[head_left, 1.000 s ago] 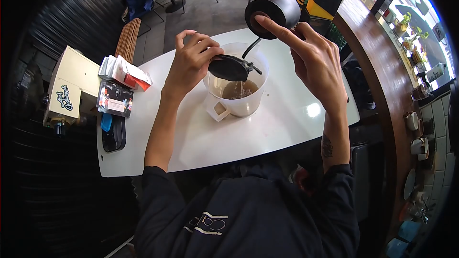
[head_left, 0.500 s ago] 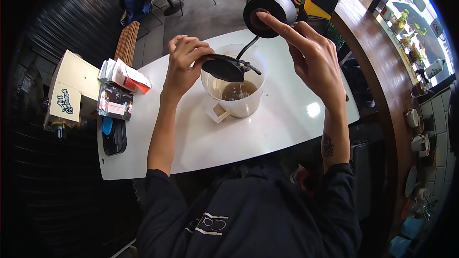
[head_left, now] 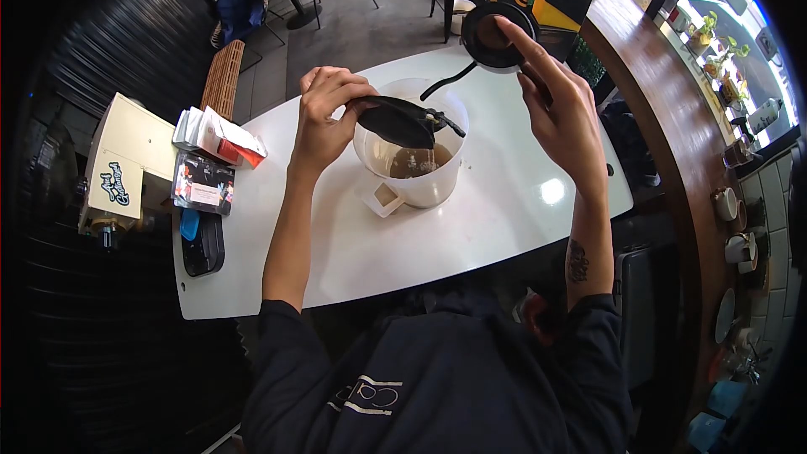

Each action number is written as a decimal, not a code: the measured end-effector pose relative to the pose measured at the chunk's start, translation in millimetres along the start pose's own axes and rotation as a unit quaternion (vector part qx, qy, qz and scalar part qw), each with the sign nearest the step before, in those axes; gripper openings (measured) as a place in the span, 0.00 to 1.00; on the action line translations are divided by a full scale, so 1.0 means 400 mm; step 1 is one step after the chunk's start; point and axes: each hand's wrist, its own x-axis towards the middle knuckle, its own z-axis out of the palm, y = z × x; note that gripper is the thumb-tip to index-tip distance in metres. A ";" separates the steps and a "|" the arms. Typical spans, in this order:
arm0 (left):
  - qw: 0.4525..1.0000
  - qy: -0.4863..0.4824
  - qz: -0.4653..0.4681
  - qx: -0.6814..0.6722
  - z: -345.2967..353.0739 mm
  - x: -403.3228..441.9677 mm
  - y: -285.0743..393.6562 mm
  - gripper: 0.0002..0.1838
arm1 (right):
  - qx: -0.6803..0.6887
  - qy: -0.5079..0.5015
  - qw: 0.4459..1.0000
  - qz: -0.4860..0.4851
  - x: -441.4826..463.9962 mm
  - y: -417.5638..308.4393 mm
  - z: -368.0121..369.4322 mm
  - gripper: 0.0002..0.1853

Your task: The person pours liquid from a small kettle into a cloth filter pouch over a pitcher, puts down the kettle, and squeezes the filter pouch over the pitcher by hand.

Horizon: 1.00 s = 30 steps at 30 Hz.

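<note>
My left hand [head_left: 330, 118] is closed on the edge of a round black piece [head_left: 395, 120], tilted over a translucent plastic pitcher [head_left: 429, 189]. A thin stream runs from its lower side into the brownish liquid [head_left: 409, 162] in the pitcher. To the right, my right hand [head_left: 561, 109] holds a black gooseneck kettle [head_left: 496, 55] with the index finger laid on its lid. The kettle's handle is mostly hidden by the fingers. Its spout [head_left: 447, 82] points left and down, just above the black piece and apart from it. No water shows leaving the spout.
The pitcher stands on a white table [head_left: 353, 261]. At its left edge are papers [head_left: 217, 136], a dark printed packet [head_left: 203, 181] and a black tray [head_left: 203, 248]. A cream machine [head_left: 126, 164] is farther left. Cups and plants line the wooden counter [head_left: 672, 134] at right.
The kettle has tipped back more upright and shifted a little right, its spout lifting away from the black piece. The left hand and the black piece have moved only slightly.
</note>
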 end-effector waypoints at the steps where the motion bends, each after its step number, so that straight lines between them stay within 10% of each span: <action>1: 1.000 0.005 -0.005 -0.006 0.002 -0.001 -0.002 0.10 | -0.001 0.001 1.000 0.001 -0.009 0.001 -0.004 0.40; 13: 1.000 0.007 -0.005 -0.020 -0.004 0.000 -0.004 0.10 | 0.091 0.043 0.934 0.342 -0.257 0.194 -0.046 0.36; 25: 0.995 -0.077 0.003 0.068 -0.030 0.031 0.058 0.11 | -0.043 0.036 0.896 0.441 -0.574 0.374 -0.051 0.38; 30: 0.989 -0.109 -0.013 0.104 -0.029 0.041 0.087 0.09 | -0.077 0.079 0.935 0.336 -0.633 0.412 -0.025 0.38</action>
